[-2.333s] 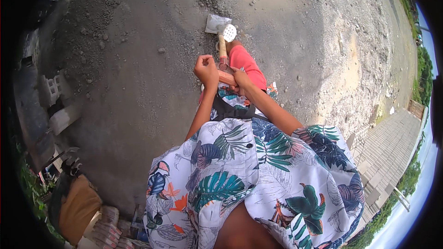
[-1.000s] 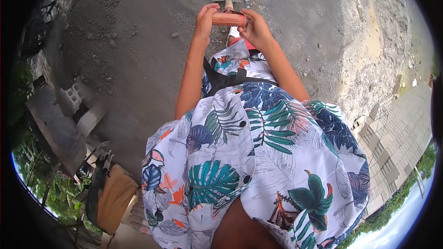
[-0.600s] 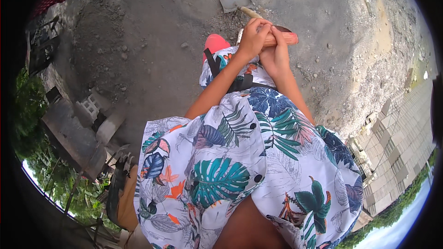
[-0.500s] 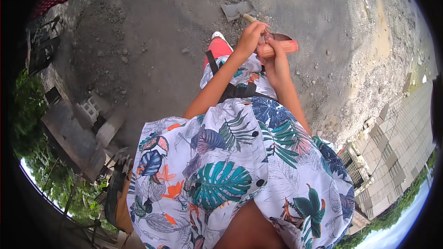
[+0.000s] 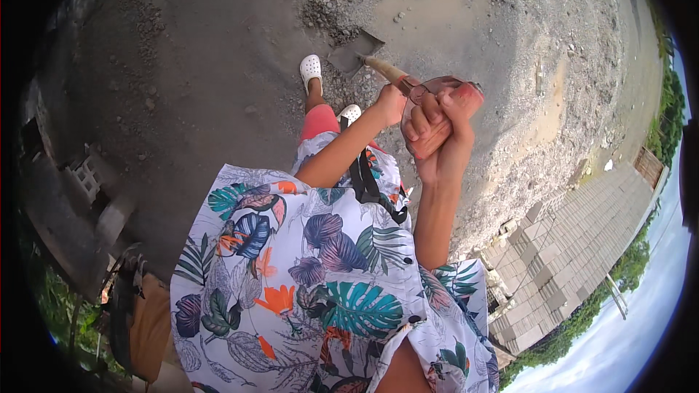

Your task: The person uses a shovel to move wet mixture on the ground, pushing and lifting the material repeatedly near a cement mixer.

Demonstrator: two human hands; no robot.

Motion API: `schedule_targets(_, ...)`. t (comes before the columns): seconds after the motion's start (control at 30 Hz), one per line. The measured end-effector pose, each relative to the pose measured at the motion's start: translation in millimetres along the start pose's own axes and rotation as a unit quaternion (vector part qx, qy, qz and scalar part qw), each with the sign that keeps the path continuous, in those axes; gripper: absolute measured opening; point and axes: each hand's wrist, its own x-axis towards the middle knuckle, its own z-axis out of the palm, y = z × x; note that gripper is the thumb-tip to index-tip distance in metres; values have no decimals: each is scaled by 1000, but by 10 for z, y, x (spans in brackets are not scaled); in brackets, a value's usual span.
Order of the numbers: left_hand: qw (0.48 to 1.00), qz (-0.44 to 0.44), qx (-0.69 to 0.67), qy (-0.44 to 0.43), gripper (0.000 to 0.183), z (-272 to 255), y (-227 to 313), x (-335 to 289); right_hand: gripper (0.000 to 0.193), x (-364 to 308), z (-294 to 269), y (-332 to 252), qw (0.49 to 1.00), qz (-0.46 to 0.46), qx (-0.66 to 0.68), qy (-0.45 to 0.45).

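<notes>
A shovel slants away from me, its grey metal blade (image 5: 355,53) down on the gravelly ground. From the blade a pale wooden shaft (image 5: 387,71) runs back to a brown D-shaped handle with a worn red grip (image 5: 468,97). My right hand (image 5: 435,122) is closed round that grip, knuckles up. Lower on the shaft, my left hand (image 5: 392,105) is closed at the wood, its fingers partly hidden. The blade lies close to my left foot in a white clog (image 5: 311,71).
Dark gravel is heaped (image 5: 328,18) just beyond the blade, beside a muddy puddle (image 5: 419,11). Stacked grey blocks (image 5: 568,247) stand at the right. A hollow block (image 5: 87,178) lies at the left. My other white clog (image 5: 349,113) is below the blade.
The shovel's handle has risen toward me and my right hand has come up with it. My left foot now shows ahead of the other. The whole view has shifted.
</notes>
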Motion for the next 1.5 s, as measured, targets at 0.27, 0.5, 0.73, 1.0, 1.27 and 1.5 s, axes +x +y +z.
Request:
schedule_targets(0.27,935,190,-85,287,56,-372,413,412,25,-749,-617,-804,993,-58,90,-42)
schedule_targets(0.5,859,256,-30,443,40,-1069,854,1038,24,-1258,-1725,-1471,978,-87,191,-1)
schedule_targets(0.73,777,244,119,568,24,-2439,511,1376,24,-1279,-3651,-1755,909,-49,21,413)
schedule_targets(1.0,761,40,78,642,16,-3427,-1603,2389,21,-2659,-4252,-2309,680,-11,-250,689)
schedule_targets(1.27,756,118,-7,644,14,-3908,-428,2860,15,-1002,-4888,-2509,657,-4,-329,678)
schedule_targets(1.5,731,223,-1,645,15,-4076,1037,2404,13,238,-5345,-1700,751,8,-309,583)
